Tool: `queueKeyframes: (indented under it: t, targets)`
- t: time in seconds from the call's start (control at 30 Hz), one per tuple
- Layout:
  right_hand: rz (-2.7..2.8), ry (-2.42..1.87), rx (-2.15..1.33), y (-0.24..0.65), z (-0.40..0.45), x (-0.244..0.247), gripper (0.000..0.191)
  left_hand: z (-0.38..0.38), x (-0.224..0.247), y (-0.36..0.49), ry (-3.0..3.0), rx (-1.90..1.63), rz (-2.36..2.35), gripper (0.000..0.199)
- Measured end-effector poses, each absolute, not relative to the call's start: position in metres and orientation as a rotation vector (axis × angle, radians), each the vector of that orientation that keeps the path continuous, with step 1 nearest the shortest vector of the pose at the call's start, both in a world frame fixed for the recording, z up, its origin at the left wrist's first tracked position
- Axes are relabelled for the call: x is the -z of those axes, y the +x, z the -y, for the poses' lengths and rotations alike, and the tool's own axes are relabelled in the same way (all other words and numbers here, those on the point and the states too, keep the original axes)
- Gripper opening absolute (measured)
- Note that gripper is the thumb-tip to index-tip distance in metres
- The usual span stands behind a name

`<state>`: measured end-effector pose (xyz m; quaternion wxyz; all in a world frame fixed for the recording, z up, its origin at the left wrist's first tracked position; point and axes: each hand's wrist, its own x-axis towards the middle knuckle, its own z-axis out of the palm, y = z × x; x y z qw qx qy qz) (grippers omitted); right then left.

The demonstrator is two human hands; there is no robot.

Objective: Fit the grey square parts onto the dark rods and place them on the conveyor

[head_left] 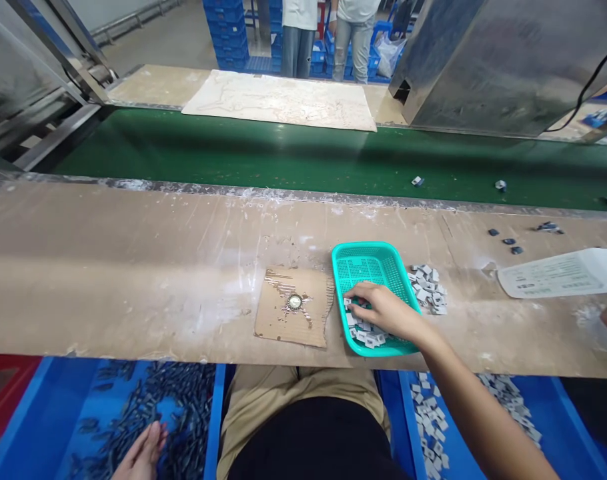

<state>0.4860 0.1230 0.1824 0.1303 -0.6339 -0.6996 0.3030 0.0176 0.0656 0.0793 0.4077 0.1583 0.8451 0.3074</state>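
My right hand (383, 312) reaches into a green plastic basket (406, 273). Its thumb and forefinger curl around a small white plastic piece (347, 303) at their tips, above a heap of similar pieces (368, 335). At lower left, my left hand (146, 452) is over a blue bin (58, 400) of small dark plastic parts (183, 400). Those fingers are pressed together, and whatever they hold cannot be made out. Between the hands, a torn cardboard square (273, 323) bears a small round dark-rimmed thing with a pale centre (294, 303), amid shiny brown smears.
Loose white pieces (427, 288) lie right of the basket, and more fill a blue bin (543, 400) below the table (133, 267). Dark parts (508, 241) and a white printed sheet (558, 275) are farther right. A green conveyor belt (233, 153) carries a few pieces. Two people stand beyond.
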Motion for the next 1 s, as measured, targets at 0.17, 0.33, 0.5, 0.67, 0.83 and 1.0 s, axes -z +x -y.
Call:
queueKeyframes:
  t: [0.17,0.33,0.5,0.67,0.83,1.0]
  targets:
    - [1.926,-2.007,-0.615,0.481,-0.123,-0.175,0.034,-0.068,-0.09,0.044,0.401,-1.007,-2.022,0.03]
    - [1.981,-1.905,-0.693,0.486,-0.128,-0.17,0.028,-0.088,-0.116,0.083,0.415,-1.113,-1.834,0.032]
    - [1.694,-1.903,-0.808,0.486,-0.135,-0.175,0.021,-0.113,-0.144,0.128,0.043,-1.215,-1.481,0.011]
    - [1.15,-1.704,-1.16,0.476,-0.133,-0.193,0.036,-0.12,-0.152,0.161,-0.021,-1.07,-1.119,0.018]
    - [1.368,-1.711,-0.995,0.444,-0.128,-0.202,0.038,-0.115,-0.154,0.187,-0.098,-0.87,-0.935,0.007]
    - [1.892,-1.671,-0.592,0.415,-0.136,-0.191,0.019,-0.11,-0.154,0.197,-0.07,-0.834,-0.876,0.011]
